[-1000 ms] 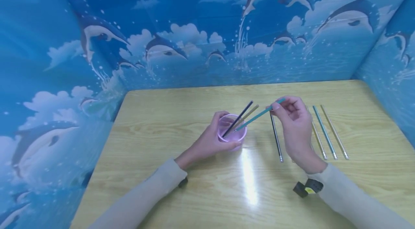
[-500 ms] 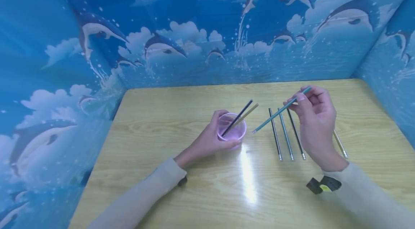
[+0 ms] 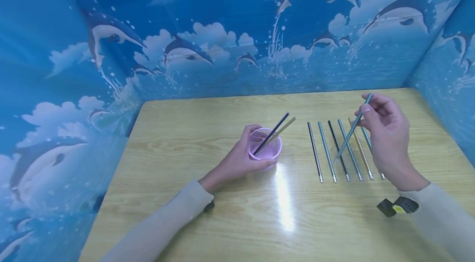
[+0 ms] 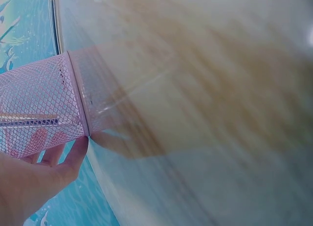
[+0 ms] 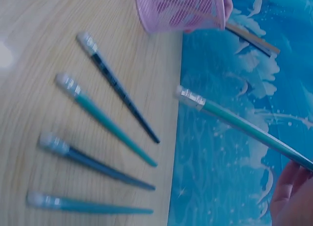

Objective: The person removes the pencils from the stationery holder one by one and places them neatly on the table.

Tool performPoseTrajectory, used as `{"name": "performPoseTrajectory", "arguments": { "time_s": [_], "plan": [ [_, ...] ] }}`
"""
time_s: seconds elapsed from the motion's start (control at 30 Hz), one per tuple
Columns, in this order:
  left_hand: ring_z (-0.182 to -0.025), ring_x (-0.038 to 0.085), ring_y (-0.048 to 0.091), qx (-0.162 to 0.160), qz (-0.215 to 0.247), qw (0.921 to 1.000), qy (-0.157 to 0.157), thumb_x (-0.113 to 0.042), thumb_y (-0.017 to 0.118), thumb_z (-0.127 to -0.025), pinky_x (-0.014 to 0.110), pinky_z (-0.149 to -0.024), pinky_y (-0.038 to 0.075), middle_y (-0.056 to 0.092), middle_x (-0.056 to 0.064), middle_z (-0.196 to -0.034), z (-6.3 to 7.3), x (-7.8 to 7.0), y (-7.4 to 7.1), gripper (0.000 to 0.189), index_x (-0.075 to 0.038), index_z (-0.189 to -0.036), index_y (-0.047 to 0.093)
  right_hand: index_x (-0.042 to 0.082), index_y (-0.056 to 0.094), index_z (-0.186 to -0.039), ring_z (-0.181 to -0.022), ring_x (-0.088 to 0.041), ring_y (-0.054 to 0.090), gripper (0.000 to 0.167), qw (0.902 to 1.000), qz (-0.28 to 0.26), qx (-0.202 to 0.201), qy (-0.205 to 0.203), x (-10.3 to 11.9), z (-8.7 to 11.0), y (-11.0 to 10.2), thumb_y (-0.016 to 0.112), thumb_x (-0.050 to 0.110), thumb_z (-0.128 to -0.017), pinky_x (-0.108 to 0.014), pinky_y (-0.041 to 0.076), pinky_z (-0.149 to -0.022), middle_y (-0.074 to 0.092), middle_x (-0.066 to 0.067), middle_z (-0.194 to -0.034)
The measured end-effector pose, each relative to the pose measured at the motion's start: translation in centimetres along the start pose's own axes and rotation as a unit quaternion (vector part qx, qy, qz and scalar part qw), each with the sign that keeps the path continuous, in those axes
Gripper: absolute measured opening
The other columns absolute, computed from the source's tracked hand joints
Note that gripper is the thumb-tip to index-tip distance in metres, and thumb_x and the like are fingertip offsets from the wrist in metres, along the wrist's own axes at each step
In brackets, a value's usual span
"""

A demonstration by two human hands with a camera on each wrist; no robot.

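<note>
My left hand (image 3: 241,157) grips a pink mesh pencil cup (image 4: 39,91), its thumb and fingers around the wall. Inside the cup lean a dark pencil (image 3: 277,125) and a gold pencil (image 3: 288,125). To the right, my right hand (image 3: 389,136) pinches a teal pencil (image 5: 244,125) in the air, its silver eraser end pointing down to the left. Below that pencil, a row of pencils lies on the table. Among them are a black pencil (image 3: 314,150), a teal pencil (image 3: 327,150) and a gold pencil (image 3: 361,153). The hand hides part of the row's right end.
The wooden table (image 3: 185,130) meets a blue dolphin-printed backdrop (image 3: 222,72) at the back and sides. A bright light reflection (image 3: 283,204) crosses the tabletop in front of the cup. A black wrist device (image 3: 398,207) sits at my right cuff.
My right hand has moved away from the cup to the right, carrying the teal pencil out over the row and tilting it more upright. The left hand and cup stay put.
</note>
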State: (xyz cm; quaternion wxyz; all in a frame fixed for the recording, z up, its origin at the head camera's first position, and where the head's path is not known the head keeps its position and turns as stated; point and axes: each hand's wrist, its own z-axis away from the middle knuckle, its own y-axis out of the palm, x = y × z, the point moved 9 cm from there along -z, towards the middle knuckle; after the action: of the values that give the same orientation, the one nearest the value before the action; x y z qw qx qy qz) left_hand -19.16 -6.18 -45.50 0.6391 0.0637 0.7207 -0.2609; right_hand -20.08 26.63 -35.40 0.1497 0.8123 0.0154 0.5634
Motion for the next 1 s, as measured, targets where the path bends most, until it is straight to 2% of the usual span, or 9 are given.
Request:
{"name": "performPoseTrajectory", "arguments": {
  "time_s": [0.17,0.33,0.53,0.67,0.77,1.0],
  "plan": [
    [-0.134,0.023,0.060,0.000,-0.005,1.0000,0.002,-0.018,0.097,-0.084,0.041,-0.105,0.058,0.055,0.000,-0.151,0.0,0.0,-0.1,0.098,-0.027,-0.158,0.035,-0.006,0.068,-0.133,-0.085,-0.014,0.068,0.029,0.9990,0.034,-0.011,0.027,-0.6,-0.7,-2.5,0.066,-0.008,-0.104,-0.017,0.062,-0.072,0.068,-0.009,-0.102],
    [-0.135,0.023,0.060,0.001,-0.004,1.0000,0.001,-0.016,0.097,-0.083,0.040,-0.105,0.058,0.055,0.000,-0.151,0.0,0.1,-0.1,0.098,-0.026,-0.158,0.035,0.000,0.070,-0.134,-0.085,-0.011,0.071,0.032,0.9967,0.057,-0.001,0.058,-1.2,-1.3,-4.7,0.068,-0.007,-0.103,-0.016,0.061,-0.069,0.075,-0.004,-0.099],
    [-0.135,0.024,0.059,0.004,0.003,1.0000,-0.006,-0.018,0.097,-0.084,0.042,-0.106,0.058,0.056,0.001,-0.150,-0.1,0.2,0.0,0.096,-0.028,-0.157,0.036,0.010,0.073,-0.133,-0.088,-0.006,0.068,0.031,0.9872,0.115,0.023,0.108,-2.3,-2.0,-7.4,0.068,-0.002,-0.105,-0.013,0.058,-0.070,0.074,0.004,-0.102],
    [-0.136,0.024,0.059,0.004,0.005,1.0000,-0.007,-0.018,0.097,-0.084,0.042,-0.106,0.058,0.055,0.001,-0.151,0.0,0.1,0.1,0.097,-0.027,-0.158,0.035,0.017,0.074,-0.134,-0.089,-0.002,0.066,0.032,0.9717,0.193,0.047,0.127,-2.7,-2.8,-9.1,0.066,0.001,-0.107,-0.012,0.058,-0.070,0.072,0.010,-0.101],
    [-0.135,0.024,0.059,0.002,0.001,1.0000,-0.008,-0.019,0.097,-0.084,0.041,-0.106,0.058,0.055,0.000,-0.151,0.0,0.0,0.1,0.098,-0.027,-0.158,0.034,0.024,0.074,-0.134,-0.088,0.001,0.066,0.033,0.9534,0.262,0.066,0.135,-3.1,-3.4,-10.2,0.064,0.005,-0.109,-0.013,0.058,-0.069,0.072,0.016,-0.099],
    [-0.134,0.022,0.060,-0.001,-0.011,0.9999,-0.005,-0.016,0.097,-0.083,0.040,-0.106,0.057,0.056,-0.001,-0.151,0.1,-0.3,0.0,0.099,-0.027,-0.158,0.034,0.039,0.071,-0.124,-0.085,0.004,0.066,0.030,0.9224,0.316,0.101,0.198,-5.6,-4.5,-12.6,0.065,0.014,-0.111,-0.014,0.059,-0.067,0.070,0.025,-0.095]
  ]
}}
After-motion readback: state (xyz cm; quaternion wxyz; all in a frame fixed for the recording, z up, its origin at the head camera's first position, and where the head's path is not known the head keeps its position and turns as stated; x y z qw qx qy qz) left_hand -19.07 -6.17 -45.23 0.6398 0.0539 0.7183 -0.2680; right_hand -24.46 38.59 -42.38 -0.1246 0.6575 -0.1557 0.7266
